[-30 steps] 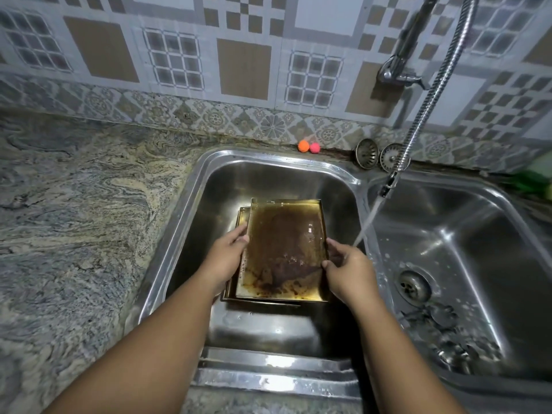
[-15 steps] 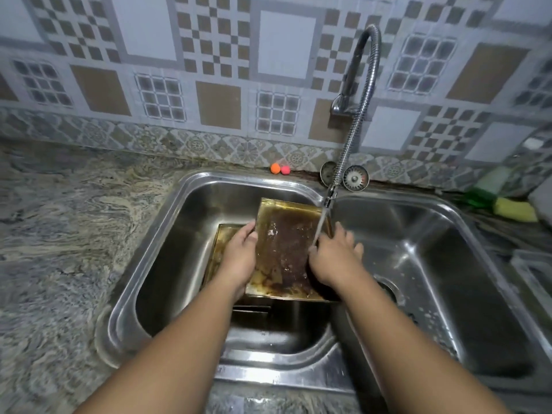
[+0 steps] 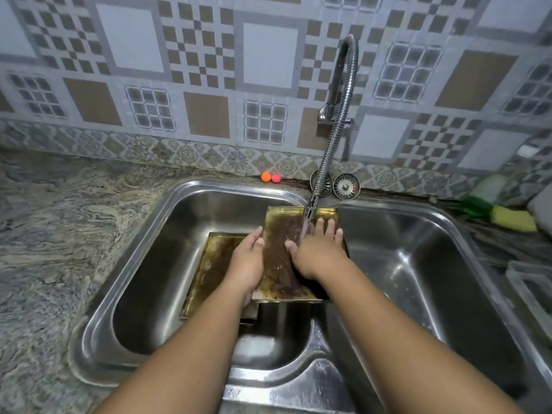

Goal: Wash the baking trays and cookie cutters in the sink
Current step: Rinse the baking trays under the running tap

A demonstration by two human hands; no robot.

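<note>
A gold-coloured baking tray [image 3: 280, 264], coated in brown grease, is tilted over the divider side of the left sink basin [image 3: 167, 210]. My left hand [image 3: 248, 261] grips its left edge. My right hand [image 3: 316, 252] lies palm down on its surface with fingers spread. Water from the flexible tap's nozzle [image 3: 310, 207] runs onto the tray beside those fingers. A second greasy tray [image 3: 209, 264] lies beneath it on the basin floor. No cookie cutters show; my right arm hides part of the right basin [image 3: 418, 264].
A yellow sponge [image 3: 512, 218] and a green scrubber [image 3: 475, 204] lie on the counter at the right. Two sink strainers [image 3: 346, 186] and two small balls [image 3: 265, 176] lean at the wall. A pale container [image 3: 531, 282] stands far right. Granite counter [image 3: 59, 234] spreads left.
The top tray has moved up and right, under the running water. My right hand left its edge and now lies flat on it. The view has pulled back.
</note>
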